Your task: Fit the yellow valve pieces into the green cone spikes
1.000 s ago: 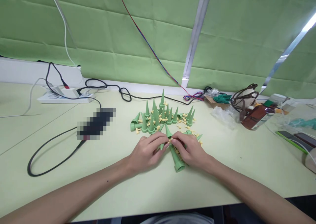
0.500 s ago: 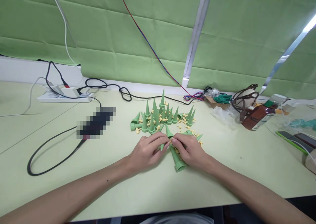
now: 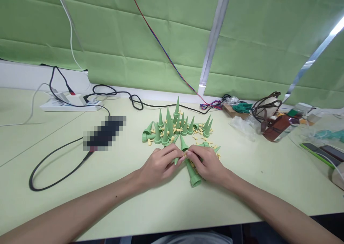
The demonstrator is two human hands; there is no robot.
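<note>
Two hands meet over the middle of the worktop (image 3: 166,208), a little in from its near edge. The left hand (image 3: 158,167) has its grip clenched around a small green cone (image 3: 176,160), whose base end pokes out below the fingers. The right hand (image 3: 208,165) pinches what looks like a tiny yellow plug (image 3: 185,154) at its fingertips, right against the left hand's fingertips; the plug is nearly hidden, so the reading is tentative. A longer green cone (image 3: 192,172) lies on the worktop touching the right hand, its wide mouth pointing toward the near edge.

Just behind the hands, toward the far edge, stands a cluster of upright cones (image 3: 176,125) with loose yellow plugs (image 3: 200,129) scattered among and around them. A black cable (image 3: 56,165) loops across the left part of the worktop, and a power strip (image 3: 70,105) sits near the far left corner. A brown bag (image 3: 279,127) and plastic wrapping (image 3: 243,123) crowd the right side.

The likeliest slip is the plug itself: it is small, held only by fingertips, and could pop free if pushed in off-axis (it would then vanish among the other plugs). A wrist sweeping forward could topple the standing cones, which are crowded together and narrow at the top. The lying cone could also roll toward the near edge if the right hand nudges it.
</note>
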